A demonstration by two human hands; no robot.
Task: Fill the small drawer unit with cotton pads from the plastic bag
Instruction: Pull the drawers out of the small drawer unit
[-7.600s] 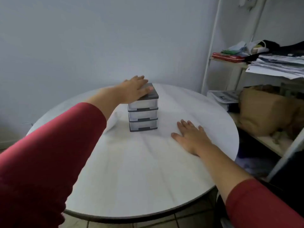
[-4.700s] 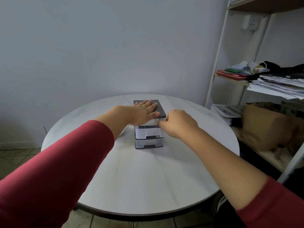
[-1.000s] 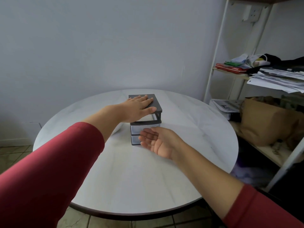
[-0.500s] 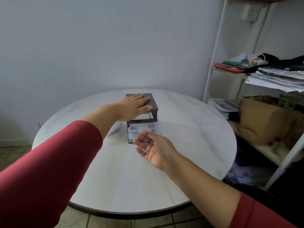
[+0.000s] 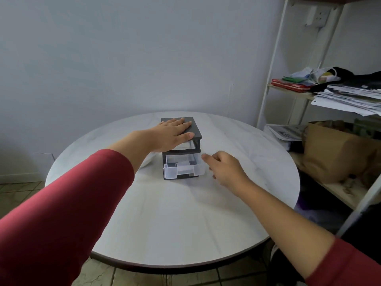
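On the left, an arm in a red sleeve (image 5: 61, 213) reaches out, and the left hand (image 5: 172, 134) lies flat with straight fingers on top of the small dark grey drawer unit (image 5: 195, 131), which stands near the far middle of the round white table (image 5: 165, 223). One clear plastic drawer (image 5: 183, 171) is pulled out at the front, and the right hand (image 5: 225, 170) hangs just beside it, fingers loosely bent, holding nothing. At the far right, a white metal shelf (image 5: 272, 79) holds a heap of papers (image 5: 350, 96) and a brown paper bag (image 5: 334, 153).

Mid-frame, the left hand (image 5: 172, 134) lies flat atop the drawer unit (image 5: 195, 132). 1 clear drawer (image 5: 183, 171) juts out, the right hand (image 5: 225, 170) loosely curled just beside it.
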